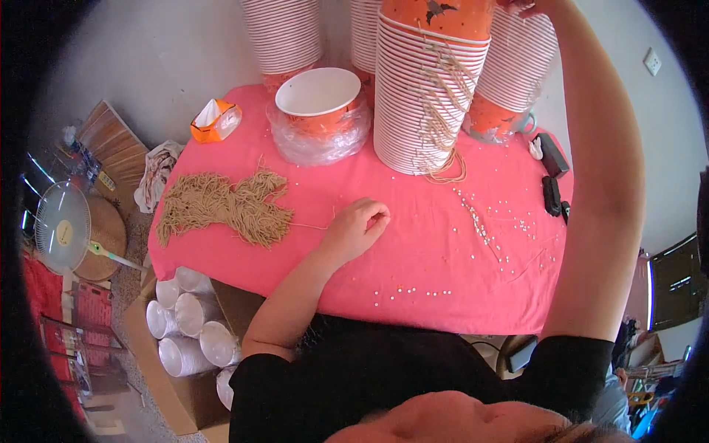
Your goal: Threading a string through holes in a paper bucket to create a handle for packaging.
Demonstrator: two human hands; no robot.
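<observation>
My left hand rests low over the pink tablecloth, its fingers curled closed. Whatever they hold, if anything, is hidden. Beside its wrist runs a thin strand from a heap of tan cords on the left. My right arm reaches up to the far side, where my right hand is at the top of a tall stack of paper buckets. The upper edge cuts that hand off, so its grip is unclear. The stack has white rims and an orange top bucket, and tan cords dangle down its front.
Small white and orange beads lie scattered at right and front. Behind stand more bucket stacks and a plastic-wrapped bucket. An orange tissue pack sits far left, black objects far right. A carton holds white cups.
</observation>
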